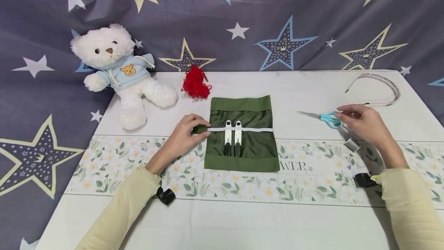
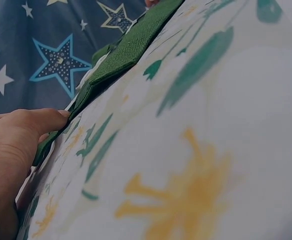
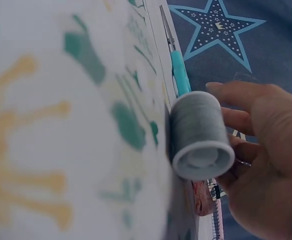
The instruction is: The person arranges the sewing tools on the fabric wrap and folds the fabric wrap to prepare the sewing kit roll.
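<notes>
A green fabric panel [image 1: 240, 105] with dark green inner cloth lies on the table. Two white-handled tools with dark tips [image 1: 227, 136] stand side by side under its white elastic band [image 1: 256, 129]. My left hand [image 1: 184, 134] pinches the panel's left edge where the band ends; the left wrist view shows a fingertip against the green edge. On the right, my right hand [image 1: 362, 120] has loosely bent fingers at the turquoise handles of the scissors [image 1: 327, 119]. A grey thread spool [image 3: 198, 130] hides the contact between these fingers and the handles in the right wrist view.
A white teddy bear [image 1: 133, 80] in a blue top sits at the back left, with red yarn [image 1: 195, 83] beside it. A beaded headband [image 1: 393, 88] lies at the back right. A starred curtain [image 1: 239, 10] hangs behind the table.
</notes>
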{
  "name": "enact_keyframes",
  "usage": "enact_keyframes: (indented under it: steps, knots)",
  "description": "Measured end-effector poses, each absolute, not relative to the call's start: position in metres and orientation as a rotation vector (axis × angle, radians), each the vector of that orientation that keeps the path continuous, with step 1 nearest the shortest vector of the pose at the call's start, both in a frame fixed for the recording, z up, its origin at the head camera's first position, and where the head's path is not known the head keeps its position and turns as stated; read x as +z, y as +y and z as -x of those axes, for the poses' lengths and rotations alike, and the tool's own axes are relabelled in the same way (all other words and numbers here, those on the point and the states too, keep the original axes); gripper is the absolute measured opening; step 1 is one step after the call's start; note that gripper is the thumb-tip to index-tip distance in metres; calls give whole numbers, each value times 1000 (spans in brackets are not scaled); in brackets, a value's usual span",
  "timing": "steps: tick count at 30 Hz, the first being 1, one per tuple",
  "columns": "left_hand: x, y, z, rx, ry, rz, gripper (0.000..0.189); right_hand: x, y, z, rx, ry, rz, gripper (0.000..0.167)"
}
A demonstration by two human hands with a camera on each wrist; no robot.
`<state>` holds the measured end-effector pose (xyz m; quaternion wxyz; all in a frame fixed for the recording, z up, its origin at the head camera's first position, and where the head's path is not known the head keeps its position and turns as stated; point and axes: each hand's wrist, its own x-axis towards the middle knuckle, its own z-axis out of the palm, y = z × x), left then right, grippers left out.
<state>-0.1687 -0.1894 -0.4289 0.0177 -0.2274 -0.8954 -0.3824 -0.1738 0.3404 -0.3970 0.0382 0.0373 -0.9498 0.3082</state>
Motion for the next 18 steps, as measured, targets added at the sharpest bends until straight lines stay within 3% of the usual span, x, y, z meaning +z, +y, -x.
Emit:
enact_keyframes:
  steps: [18]
  knots:
    - [-429,-189,169,-1184,-2774,716,22,-407,344,173,913,-2967,-137,38]
